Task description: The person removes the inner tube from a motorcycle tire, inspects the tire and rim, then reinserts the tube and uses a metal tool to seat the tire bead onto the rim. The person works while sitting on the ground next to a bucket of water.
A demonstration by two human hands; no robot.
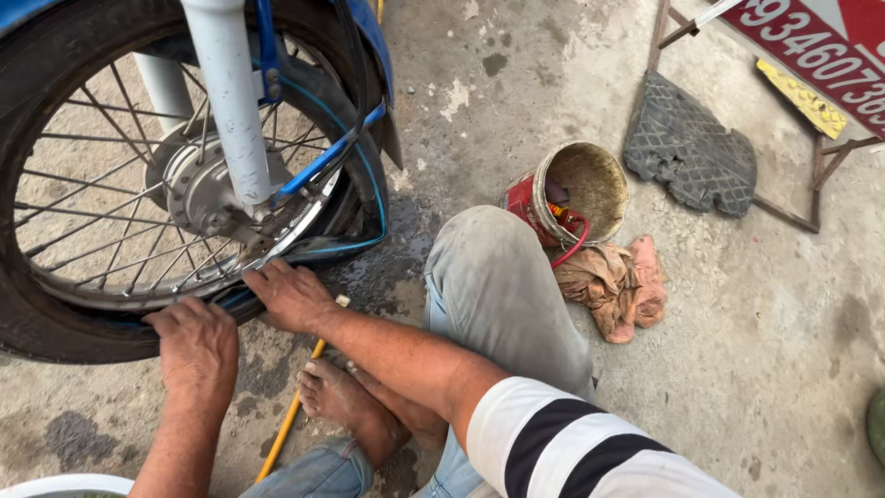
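Both fingertips [214, 297] behind tyre [55, 337]

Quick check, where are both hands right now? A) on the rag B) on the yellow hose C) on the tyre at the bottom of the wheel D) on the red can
C: the left hand and the right hand both press on the tyre at the lower edge of the wheel, away from the can, rag and hose.

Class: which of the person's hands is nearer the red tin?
Right. The right hand grips the tyre closer to the red tin; the left hand is farther away.
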